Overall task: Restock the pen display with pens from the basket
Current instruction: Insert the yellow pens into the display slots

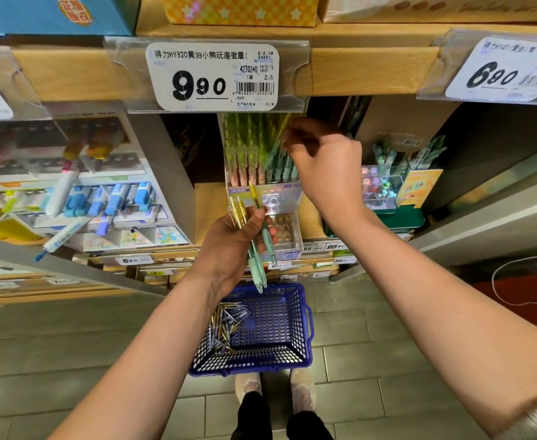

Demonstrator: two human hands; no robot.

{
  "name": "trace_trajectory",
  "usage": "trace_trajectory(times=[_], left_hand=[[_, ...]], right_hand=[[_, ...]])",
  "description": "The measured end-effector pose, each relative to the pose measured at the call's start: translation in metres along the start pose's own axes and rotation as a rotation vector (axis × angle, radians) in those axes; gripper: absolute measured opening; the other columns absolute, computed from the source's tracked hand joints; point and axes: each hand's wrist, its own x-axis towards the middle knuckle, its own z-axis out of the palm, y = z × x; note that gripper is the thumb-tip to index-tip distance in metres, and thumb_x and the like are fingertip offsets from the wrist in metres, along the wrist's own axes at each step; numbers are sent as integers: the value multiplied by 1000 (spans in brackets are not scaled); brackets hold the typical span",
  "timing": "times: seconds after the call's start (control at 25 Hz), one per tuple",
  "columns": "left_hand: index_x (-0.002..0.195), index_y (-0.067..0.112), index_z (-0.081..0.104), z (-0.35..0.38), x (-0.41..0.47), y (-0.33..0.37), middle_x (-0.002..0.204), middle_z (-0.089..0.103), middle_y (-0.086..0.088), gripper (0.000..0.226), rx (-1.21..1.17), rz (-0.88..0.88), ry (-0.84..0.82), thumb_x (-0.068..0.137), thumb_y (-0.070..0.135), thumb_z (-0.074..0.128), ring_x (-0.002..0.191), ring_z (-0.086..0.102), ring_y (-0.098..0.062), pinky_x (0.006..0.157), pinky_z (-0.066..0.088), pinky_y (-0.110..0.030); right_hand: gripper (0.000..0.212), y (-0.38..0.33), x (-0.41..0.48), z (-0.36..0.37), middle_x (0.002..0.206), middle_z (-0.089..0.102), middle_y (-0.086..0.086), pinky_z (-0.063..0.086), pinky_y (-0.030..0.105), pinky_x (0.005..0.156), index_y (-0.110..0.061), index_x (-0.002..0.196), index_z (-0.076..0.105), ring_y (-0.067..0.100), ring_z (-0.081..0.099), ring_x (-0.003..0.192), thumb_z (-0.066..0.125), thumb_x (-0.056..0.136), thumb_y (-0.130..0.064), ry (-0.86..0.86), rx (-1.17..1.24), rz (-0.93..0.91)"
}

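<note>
My left hand (232,246) grips a small bunch of pens (254,236) with gold tops and mint-green barrels, held in front of the pen display (262,173). The display is a tiered clear stand on the wooden shelf, filled with upright green and pink pens. My right hand (322,163) is raised at the display's upper right, fingers curled and pinching the top of a yellow-green pen (276,138) that leans in the stand. Below on the floor sits the blue plastic basket (305,315), with several loose pens (226,328) piled in its left side.
A highlighter display (102,201) stands to the left on the same shelf. A clear stand with small items (384,185) sits to the right. A price-tag holder (213,74) hangs from the shelf edge just above the pens. My shoes (276,389) stand behind the basket on grey tiles.
</note>
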Motion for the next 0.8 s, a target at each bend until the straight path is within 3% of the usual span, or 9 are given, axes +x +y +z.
trace_trajectory(times=[0.2,0.36,0.44,0.6,0.68,0.8], left_hand=[[127,-10,59,0,-1,-1,93,67,-9,35,13,5,8,100,12,58,80,67,-21,84,60,-36],[124,-9,60,0,-1,-3,92,69,-8,32,12,4,10,100,13,58,81,67,-22,93,53,-44],[115,-2,65,0,-2,-4,89,72,-6,22,22,6,3,99,13,59,81,68,-21,95,52,-46],[106,6,67,1,-3,-4,91,75,-7,13,13,26,-17,99,14,58,81,71,-19,81,61,-33],[108,6,67,0,-4,-3,93,75,-8,15,17,41,-27,101,15,57,82,71,-18,77,60,-29],[113,6,67,2,-5,-2,96,75,-9,19,21,49,-34,101,17,57,84,71,-17,77,59,-28]], right_hand=[[28,-2,1,-2,63,61,6,31,15,56,0,91,77,16,51,54,66,94,-26,-15,-96,-24],[30,1,4,0,70,64,9,30,16,56,-3,90,76,18,52,58,61,97,-28,-41,-157,-48],[29,2,2,5,76,70,9,36,20,59,-7,96,77,20,61,64,58,99,-29,-103,-193,-82],[22,6,-9,16,90,76,8,57,31,75,-11,105,76,20,72,81,61,99,-26,-159,-136,-86],[21,7,-13,19,93,77,7,60,37,79,-9,107,76,19,73,84,63,98,-23,-142,-106,-79],[17,8,-16,21,86,77,5,60,38,76,-10,94,77,18,73,79,65,97,-22,-162,-97,-32]])
